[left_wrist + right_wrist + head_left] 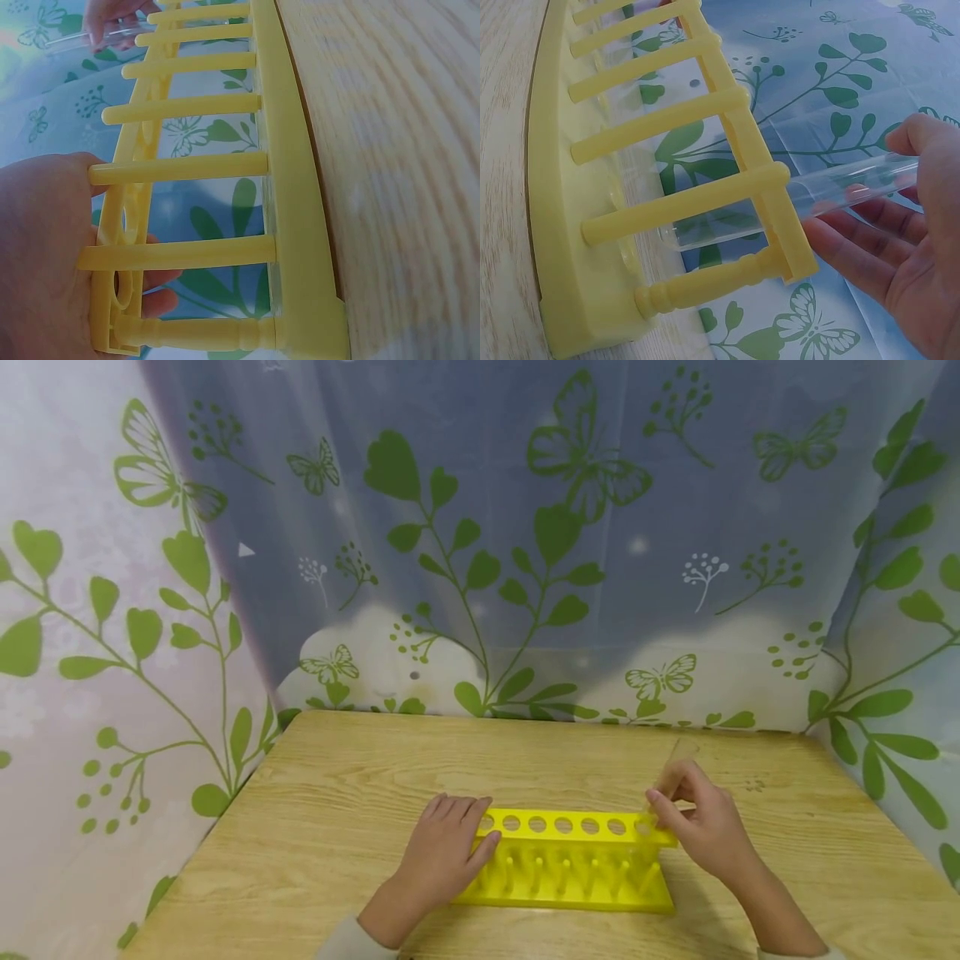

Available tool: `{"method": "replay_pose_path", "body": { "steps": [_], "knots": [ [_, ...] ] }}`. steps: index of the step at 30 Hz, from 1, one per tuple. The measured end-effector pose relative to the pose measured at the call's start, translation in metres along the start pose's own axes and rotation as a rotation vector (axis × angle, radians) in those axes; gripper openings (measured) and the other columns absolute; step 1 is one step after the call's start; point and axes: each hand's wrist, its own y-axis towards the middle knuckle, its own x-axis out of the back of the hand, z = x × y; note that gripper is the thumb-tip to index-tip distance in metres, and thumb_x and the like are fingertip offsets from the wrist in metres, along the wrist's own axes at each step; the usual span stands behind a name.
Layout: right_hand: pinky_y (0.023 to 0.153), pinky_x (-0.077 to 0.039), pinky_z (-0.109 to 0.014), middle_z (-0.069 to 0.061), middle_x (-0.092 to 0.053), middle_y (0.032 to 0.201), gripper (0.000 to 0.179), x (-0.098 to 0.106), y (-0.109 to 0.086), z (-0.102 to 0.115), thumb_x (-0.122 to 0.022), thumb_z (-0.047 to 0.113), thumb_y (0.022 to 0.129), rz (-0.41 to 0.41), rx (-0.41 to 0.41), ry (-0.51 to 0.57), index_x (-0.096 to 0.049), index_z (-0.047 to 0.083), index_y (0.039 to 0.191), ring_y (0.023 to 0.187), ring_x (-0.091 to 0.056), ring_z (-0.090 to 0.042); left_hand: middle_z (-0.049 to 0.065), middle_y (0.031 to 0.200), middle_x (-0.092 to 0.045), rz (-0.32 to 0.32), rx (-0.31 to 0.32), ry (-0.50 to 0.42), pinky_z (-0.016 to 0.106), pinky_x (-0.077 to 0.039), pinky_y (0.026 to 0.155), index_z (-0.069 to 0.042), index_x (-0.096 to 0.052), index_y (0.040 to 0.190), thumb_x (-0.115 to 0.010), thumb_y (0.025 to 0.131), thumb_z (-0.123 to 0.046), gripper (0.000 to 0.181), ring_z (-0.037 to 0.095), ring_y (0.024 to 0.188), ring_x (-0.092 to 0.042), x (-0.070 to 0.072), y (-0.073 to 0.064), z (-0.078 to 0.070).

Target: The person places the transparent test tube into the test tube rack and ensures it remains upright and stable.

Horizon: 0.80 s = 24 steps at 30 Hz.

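A yellow test tube rack stands on the table, with a row of round holes along its top bar and upright pegs on its base. My left hand grips the rack's left end, thumb on the near side and fingers over the top bar. At the other end, my right hand pinches a clear glass test tube between thumb and fingers. The tube tilts and passes through the rightmost hole. Its rounded lower end shows between the top bar and the base in the right wrist view, short of the base.
The wood-grain table lies under the rack. Behind it hangs a blue-grey curtain printed with green leaves and butterflies, and similar pale cloth closes off the sides.
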Motion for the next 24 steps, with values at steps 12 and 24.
{"method": "replay_pose_path", "body": {
  "steps": [12,24],
  "knots": [
    [0.05,-0.056,-0.03,-0.001,-0.056,0.078,0.013,0.0005,0.0004,-0.0012,-0.059,0.001,0.095,0.011,-0.002,0.009,-0.048,0.008,0.095,0.058,-0.061,-0.016,0.005,0.128,-0.06,0.003,0.002,-0.005,0.048,-0.033,0.11,-0.009,-0.053,0.136,-0.042,0.102,-0.044,0.05,0.023,0.121,-0.053,0.0011,0.0003,-0.0009],
    [0.05,-0.056,-0.029,0.0,-0.057,0.077,0.012,0.0013,0.0001,-0.0012,-0.059,0.003,0.095,0.033,-0.016,-0.002,-0.049,0.009,0.095,0.059,-0.061,-0.013,0.004,0.126,-0.06,-0.007,-0.002,-0.001,0.048,-0.033,0.11,-0.01,-0.054,0.136,-0.043,0.102,-0.044,0.049,0.023,0.119,-0.054,0.0,0.0005,-0.0005]
  ]
}}
